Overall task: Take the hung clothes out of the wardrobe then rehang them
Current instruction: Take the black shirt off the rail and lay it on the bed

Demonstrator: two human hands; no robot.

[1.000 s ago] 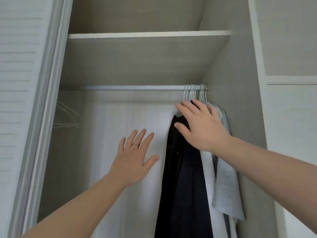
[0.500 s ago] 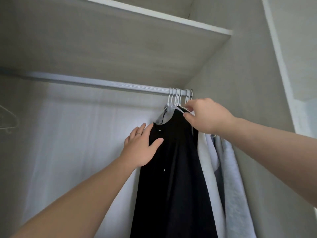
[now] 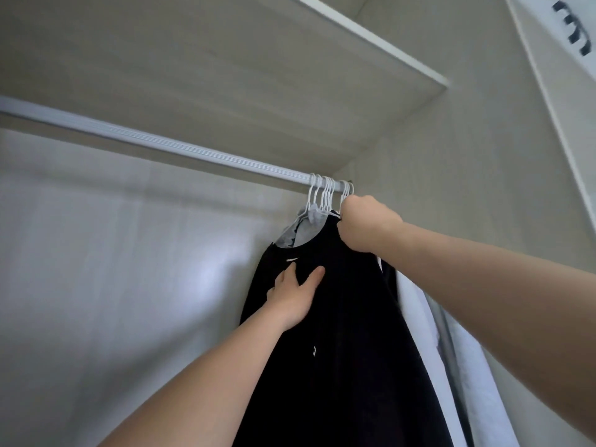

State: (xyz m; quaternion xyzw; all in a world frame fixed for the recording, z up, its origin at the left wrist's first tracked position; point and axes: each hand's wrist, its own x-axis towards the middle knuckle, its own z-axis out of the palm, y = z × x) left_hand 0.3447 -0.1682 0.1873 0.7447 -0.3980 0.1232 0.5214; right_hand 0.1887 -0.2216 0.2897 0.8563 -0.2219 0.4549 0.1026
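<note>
Above, right hand (image 3: 367, 224) fisted round hangers (image 3: 326, 195) just under rail (image 3: 161, 146); below, left hand (image 3: 294, 298) lies on black garment (image 3: 342, 356), grip unclear. Garment hangs straight down.

One head-worn view looks from close inside the wardrobe (image 3: 96, 269), tilted upward from below the rail (image 3: 161, 145) toward its right end, with the shelf (image 3: 225, 75) underside overhead and the side wall (image 3: 451, 188) near.

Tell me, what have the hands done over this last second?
The right hand, open before, rose and now grips the hangers. The left hand moved right onto the black garment. The hangers still hang on the rod.
</note>
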